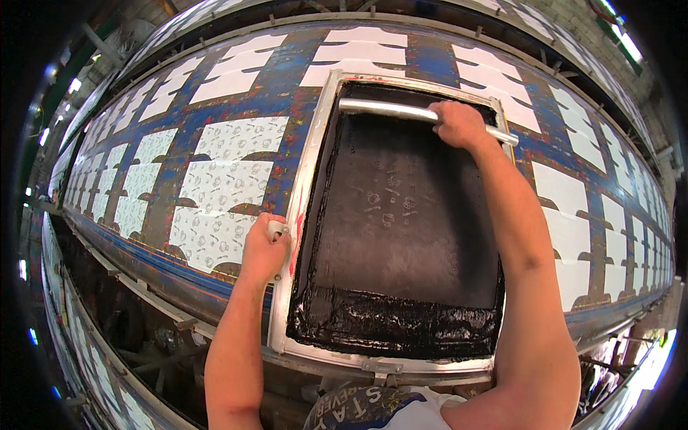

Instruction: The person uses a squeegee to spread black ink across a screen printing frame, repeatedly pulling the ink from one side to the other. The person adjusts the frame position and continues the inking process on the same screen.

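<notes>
A silk-screen printing frame (307, 168) with pale metal sides lies on the long table in front of me. Its dark mesh (401, 251) shows small faint cartoon figures near the middle. Thick black ink (387, 322) is pooled along the near end. My right hand (457, 125) is wrapped round a silvery metal squeegee (387, 110), which lies across the far end of the screen; its lower edge is hidden against the dark ink. On the frame's left side, my left hand (264, 249) is closed round a pale handle (279, 228).
The blue, paint-stained table (287, 161) curves away on both sides. Left of the frame lie white cut fabric pieces (226, 179) with small printed figures. Plain white pieces (562, 190) lie to the right, and more (358, 54) along the far side. A metal rail (459, 32) runs behind.
</notes>
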Available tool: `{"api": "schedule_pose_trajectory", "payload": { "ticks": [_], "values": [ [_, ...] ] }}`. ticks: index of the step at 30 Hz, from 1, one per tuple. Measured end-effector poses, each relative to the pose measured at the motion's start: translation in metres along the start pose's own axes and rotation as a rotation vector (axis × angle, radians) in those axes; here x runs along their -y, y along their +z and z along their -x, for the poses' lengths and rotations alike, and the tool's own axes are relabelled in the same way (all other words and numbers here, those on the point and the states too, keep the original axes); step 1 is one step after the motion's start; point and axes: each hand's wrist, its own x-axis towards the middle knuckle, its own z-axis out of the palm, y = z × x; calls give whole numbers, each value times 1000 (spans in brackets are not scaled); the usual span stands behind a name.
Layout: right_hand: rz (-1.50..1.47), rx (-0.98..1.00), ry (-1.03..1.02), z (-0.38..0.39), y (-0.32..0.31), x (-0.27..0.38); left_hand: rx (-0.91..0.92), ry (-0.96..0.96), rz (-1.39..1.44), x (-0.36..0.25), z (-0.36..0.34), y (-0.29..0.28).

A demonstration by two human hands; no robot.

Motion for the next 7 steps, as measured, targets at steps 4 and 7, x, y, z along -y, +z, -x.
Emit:
{"api": "schedule_pose_trajectory", "payload": {
  "ticks": [4,7],
  "values": [
    [31,14,21,-47,10,-17,6,-41,22,1,0,2],
    [-5,9,52,-72,14,-27,36,-35,60,5,-1,2]
  ]
}}
